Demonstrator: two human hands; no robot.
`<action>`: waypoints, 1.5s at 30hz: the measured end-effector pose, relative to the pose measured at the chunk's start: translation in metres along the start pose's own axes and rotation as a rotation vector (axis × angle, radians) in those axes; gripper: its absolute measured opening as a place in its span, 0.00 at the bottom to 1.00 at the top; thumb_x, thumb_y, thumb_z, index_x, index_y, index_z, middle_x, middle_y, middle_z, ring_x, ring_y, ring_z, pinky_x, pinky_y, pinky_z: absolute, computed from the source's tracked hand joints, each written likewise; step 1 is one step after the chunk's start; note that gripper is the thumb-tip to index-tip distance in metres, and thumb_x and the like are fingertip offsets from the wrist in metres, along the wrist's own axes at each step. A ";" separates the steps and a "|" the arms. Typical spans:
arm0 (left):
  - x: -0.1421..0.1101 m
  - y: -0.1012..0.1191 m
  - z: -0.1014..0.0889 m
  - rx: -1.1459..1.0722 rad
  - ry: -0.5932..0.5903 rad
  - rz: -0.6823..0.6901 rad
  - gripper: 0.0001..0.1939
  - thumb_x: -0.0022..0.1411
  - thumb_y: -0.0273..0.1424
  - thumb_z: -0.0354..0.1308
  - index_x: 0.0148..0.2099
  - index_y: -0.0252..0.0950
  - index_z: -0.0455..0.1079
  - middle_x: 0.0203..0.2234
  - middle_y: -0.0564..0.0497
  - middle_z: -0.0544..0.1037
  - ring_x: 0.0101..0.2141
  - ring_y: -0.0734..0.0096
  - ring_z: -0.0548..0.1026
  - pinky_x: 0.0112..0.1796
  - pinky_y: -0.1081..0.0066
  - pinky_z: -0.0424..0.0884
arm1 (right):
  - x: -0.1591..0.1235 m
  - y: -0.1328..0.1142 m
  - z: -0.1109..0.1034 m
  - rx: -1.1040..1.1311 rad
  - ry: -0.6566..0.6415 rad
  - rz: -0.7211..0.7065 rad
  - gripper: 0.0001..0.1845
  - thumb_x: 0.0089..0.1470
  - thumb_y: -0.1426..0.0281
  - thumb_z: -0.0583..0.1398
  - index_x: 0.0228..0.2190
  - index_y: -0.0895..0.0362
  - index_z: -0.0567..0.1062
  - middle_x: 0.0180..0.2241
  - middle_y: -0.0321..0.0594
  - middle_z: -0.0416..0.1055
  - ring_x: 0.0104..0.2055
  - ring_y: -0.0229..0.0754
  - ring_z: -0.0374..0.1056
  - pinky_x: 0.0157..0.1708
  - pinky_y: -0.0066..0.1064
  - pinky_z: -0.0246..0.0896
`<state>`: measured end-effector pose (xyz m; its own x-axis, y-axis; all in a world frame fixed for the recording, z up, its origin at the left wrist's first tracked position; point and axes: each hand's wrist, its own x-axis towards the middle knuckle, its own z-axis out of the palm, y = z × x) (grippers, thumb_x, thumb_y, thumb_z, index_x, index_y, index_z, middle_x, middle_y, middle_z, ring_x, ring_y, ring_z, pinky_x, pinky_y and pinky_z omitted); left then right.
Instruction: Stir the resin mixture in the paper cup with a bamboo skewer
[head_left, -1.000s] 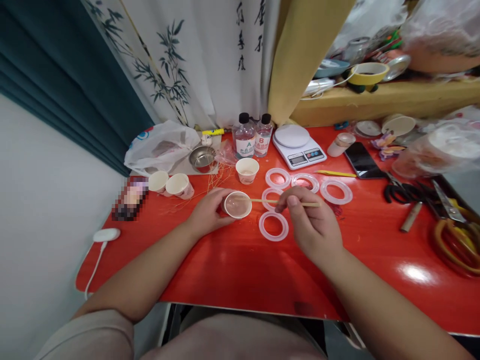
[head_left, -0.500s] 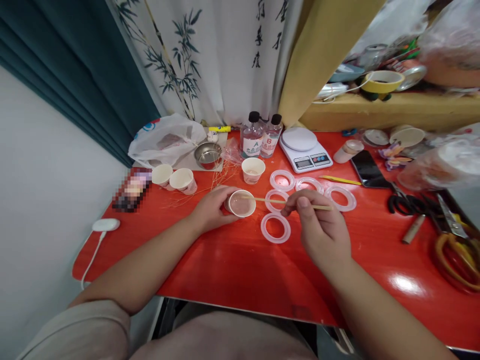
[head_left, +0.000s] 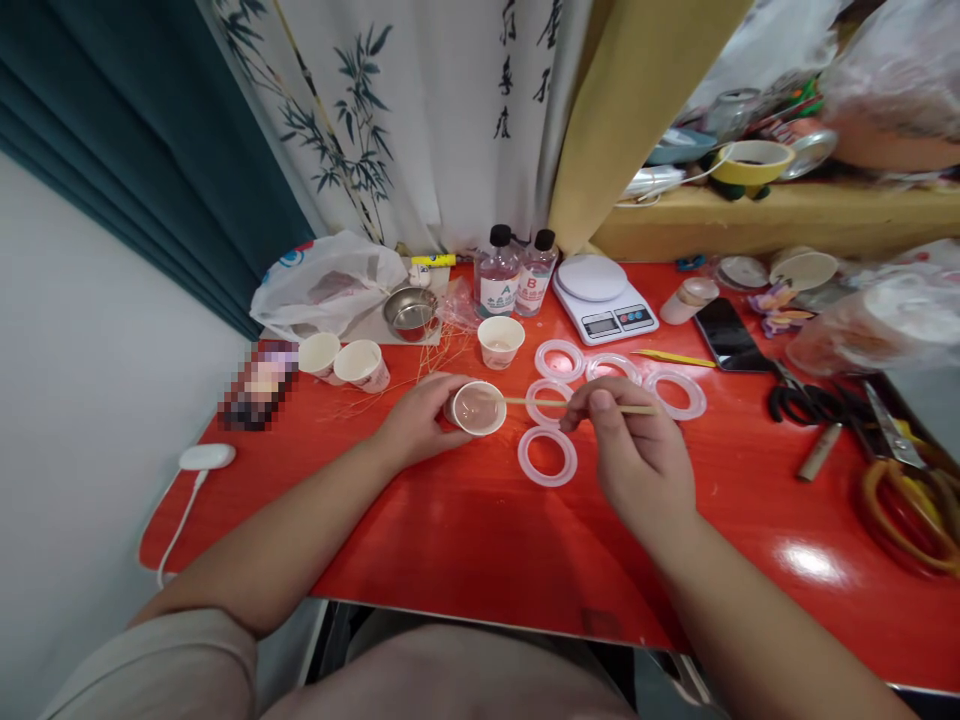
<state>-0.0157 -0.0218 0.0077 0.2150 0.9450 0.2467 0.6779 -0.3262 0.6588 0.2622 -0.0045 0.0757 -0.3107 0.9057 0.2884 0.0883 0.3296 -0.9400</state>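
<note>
My left hand (head_left: 424,425) is wrapped round a small paper cup (head_left: 478,409), tilted a little, with pinkish-brown liquid inside. Between the thumb and fingers of my right hand (head_left: 637,440) is a thin wooden stick (head_left: 536,402), held nearly level. Its left tip is at the cup's right rim; I cannot tell whether it touches the liquid. Several translucent pink ring molds lie under and around my right hand, among them a near one (head_left: 547,457) and a right-hand one (head_left: 676,395). Another paper cup (head_left: 500,343) stands just behind the held one.
Bottles marked A (head_left: 496,280) and B (head_left: 535,275) stand at the back, beside a white kitchen scale (head_left: 604,305). To the left are two paper cups (head_left: 362,366), a metal bowl (head_left: 410,314) and a phone (head_left: 260,385). Scissors (head_left: 904,500) and a dark phone (head_left: 731,335) lie right.
The stick's tip has drawn rightward from over the liquid to the cup's rim. Both hands keep their grips, and the whole view has shifted slightly.
</note>
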 end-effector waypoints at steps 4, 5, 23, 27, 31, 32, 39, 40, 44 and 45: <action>0.000 0.000 0.000 -0.004 0.009 -0.008 0.31 0.53 0.31 0.74 0.59 0.41 0.71 0.51 0.45 0.81 0.52 0.53 0.79 0.53 0.55 0.75 | 0.001 0.001 0.001 0.010 -0.005 0.001 0.18 0.73 0.59 0.56 0.33 0.53 0.75 0.29 0.36 0.72 0.33 0.41 0.69 0.36 0.35 0.63; 0.000 0.000 0.000 -0.006 0.008 -0.011 0.31 0.53 0.30 0.74 0.59 0.41 0.71 0.51 0.45 0.81 0.52 0.53 0.79 0.53 0.55 0.75 | 0.001 0.001 0.001 0.006 -0.007 -0.002 0.18 0.73 0.59 0.56 0.33 0.53 0.75 0.29 0.36 0.71 0.33 0.41 0.69 0.36 0.36 0.63; 0.000 0.000 0.001 -0.019 0.009 -0.012 0.31 0.53 0.31 0.74 0.59 0.42 0.71 0.52 0.45 0.80 0.52 0.53 0.79 0.53 0.54 0.76 | -0.002 -0.004 0.001 -0.033 -0.033 -0.050 0.18 0.74 0.61 0.54 0.32 0.53 0.74 0.30 0.37 0.73 0.34 0.41 0.70 0.37 0.36 0.63; 0.000 0.000 0.000 -0.022 0.007 -0.001 0.32 0.53 0.29 0.74 0.59 0.42 0.71 0.51 0.45 0.80 0.52 0.54 0.78 0.53 0.54 0.76 | -0.003 -0.004 0.000 -0.010 -0.022 -0.017 0.17 0.73 0.60 0.55 0.33 0.53 0.75 0.30 0.37 0.73 0.33 0.42 0.70 0.37 0.36 0.64; 0.000 0.001 0.000 -0.023 0.001 -0.013 0.32 0.53 0.29 0.74 0.59 0.43 0.71 0.51 0.45 0.80 0.52 0.53 0.79 0.53 0.54 0.76 | -0.002 -0.005 0.001 -0.016 -0.023 -0.019 0.18 0.73 0.60 0.56 0.32 0.53 0.75 0.29 0.38 0.73 0.33 0.43 0.70 0.36 0.37 0.64; 0.000 0.001 0.000 -0.023 -0.002 -0.019 0.32 0.53 0.30 0.74 0.59 0.43 0.71 0.52 0.45 0.80 0.52 0.53 0.79 0.53 0.53 0.76 | -0.002 -0.004 0.001 -0.016 -0.027 -0.017 0.18 0.73 0.60 0.56 0.32 0.53 0.75 0.29 0.38 0.73 0.33 0.43 0.70 0.36 0.37 0.65; 0.000 0.002 -0.001 -0.027 -0.005 -0.006 0.31 0.54 0.31 0.74 0.59 0.43 0.71 0.52 0.45 0.80 0.52 0.54 0.79 0.53 0.54 0.75 | -0.002 -0.001 0.001 0.014 -0.012 -0.002 0.17 0.73 0.60 0.56 0.33 0.53 0.75 0.29 0.37 0.73 0.33 0.42 0.70 0.36 0.36 0.65; 0.000 0.002 -0.001 -0.028 -0.005 -0.008 0.31 0.54 0.31 0.74 0.59 0.43 0.71 0.52 0.45 0.80 0.52 0.54 0.79 0.53 0.55 0.75 | -0.002 -0.001 0.002 0.009 -0.014 -0.004 0.17 0.73 0.60 0.56 0.32 0.53 0.75 0.29 0.37 0.73 0.33 0.42 0.70 0.36 0.36 0.65; 0.000 0.001 0.000 -0.028 0.005 -0.007 0.31 0.53 0.31 0.74 0.59 0.42 0.71 0.51 0.45 0.80 0.52 0.53 0.79 0.53 0.55 0.76 | -0.002 -0.002 0.002 0.021 0.001 -0.002 0.17 0.73 0.59 0.56 0.34 0.53 0.75 0.30 0.38 0.74 0.34 0.42 0.71 0.38 0.37 0.66; 0.000 0.001 0.000 -0.027 0.006 -0.007 0.31 0.53 0.31 0.74 0.59 0.42 0.71 0.51 0.44 0.80 0.52 0.53 0.79 0.53 0.54 0.76 | -0.001 -0.002 0.002 0.017 0.002 -0.001 0.17 0.73 0.59 0.56 0.34 0.53 0.75 0.30 0.38 0.74 0.35 0.43 0.71 0.38 0.37 0.66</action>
<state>-0.0151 -0.0224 0.0088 0.2060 0.9472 0.2456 0.6603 -0.3198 0.6795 0.2606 -0.0068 0.0765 -0.3088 0.9059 0.2898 0.0717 0.3259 -0.9427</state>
